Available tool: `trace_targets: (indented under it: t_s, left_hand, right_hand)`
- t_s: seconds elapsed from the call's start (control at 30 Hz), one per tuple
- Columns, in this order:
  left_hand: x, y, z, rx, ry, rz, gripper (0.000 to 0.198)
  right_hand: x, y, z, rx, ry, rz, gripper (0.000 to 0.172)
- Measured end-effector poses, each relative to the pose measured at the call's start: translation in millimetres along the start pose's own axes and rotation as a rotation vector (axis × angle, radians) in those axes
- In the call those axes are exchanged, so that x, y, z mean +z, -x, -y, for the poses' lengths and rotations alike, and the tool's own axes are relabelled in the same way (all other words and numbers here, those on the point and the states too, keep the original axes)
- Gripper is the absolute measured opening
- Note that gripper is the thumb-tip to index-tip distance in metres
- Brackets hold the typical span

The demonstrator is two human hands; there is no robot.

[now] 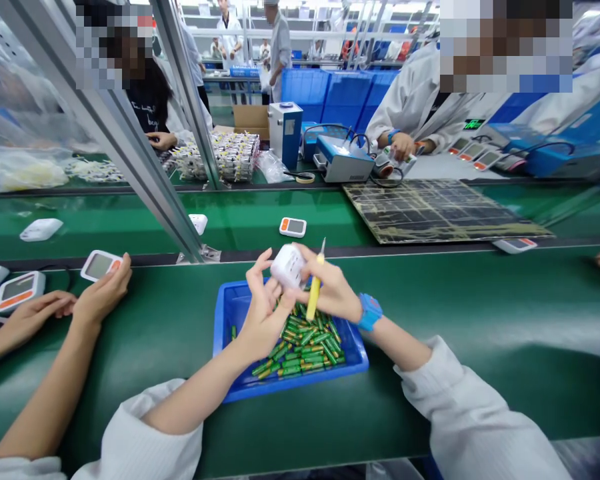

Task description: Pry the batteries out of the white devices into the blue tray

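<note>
Above a blue bin [219, 327], a small white plastic device [287, 265] is held up between my two hands, its slotted side facing me. My left hand [261, 313] has its fingertips and thumb around the lower left of the device. My right hand [333, 288] grips the right edge of it. A slim yellow-handled tool [314, 297] with a thin metal tip is tucked in the right fingers, tip pointing up. Under the hands, many green batteries [300, 347] lie loose in the bin; the hands hide some of them.
On the green belt lies a white-and-orange device [293, 227] with a screen. A dark patterned panel [440, 210] overhangs the belt. A metal post [130, 133] slants at left. A co-worker's hand [100, 287] holds a similar device. Another person [405, 143] works across the belt.
</note>
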State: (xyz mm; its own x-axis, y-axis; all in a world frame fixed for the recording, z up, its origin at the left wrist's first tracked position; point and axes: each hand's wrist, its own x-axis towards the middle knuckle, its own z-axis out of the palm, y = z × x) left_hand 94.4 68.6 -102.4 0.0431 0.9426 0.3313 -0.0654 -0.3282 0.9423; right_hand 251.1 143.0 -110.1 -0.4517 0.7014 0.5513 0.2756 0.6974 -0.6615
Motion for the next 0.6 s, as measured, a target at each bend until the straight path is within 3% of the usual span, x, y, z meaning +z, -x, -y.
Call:
trace_targets:
  t_s: [0.13,0.2,0.37,0.5,0.6]
  left_hand:
    - [0.8,0,2,0.070,-0.096,0.052,0.045]
    - [-0.4,0,4,0.070,-0.147,0.097,0.043]
    - [-2.7,2,5,0.018,-0.230,0.163,0.035]
    - [-4.5,2,2,-0.025,-0.328,0.249,0.033]
    - [-7.2,2,-3,-0.038,-0.436,0.396,0.034]
  right_hand:
    - [-16,-43,-70,0.315,0.154,-0.318,0.035]
    - [-23,-61,-110,0.494,0.350,-0.375,0.035]
    - [-21,-80,-175,0.662,0.576,-0.285,0.028]
    - [-11,-84,-194,0.676,0.624,-0.257,0.026]
    - [-5,-86,-202,0.684,0.598,-0.257,0.027]
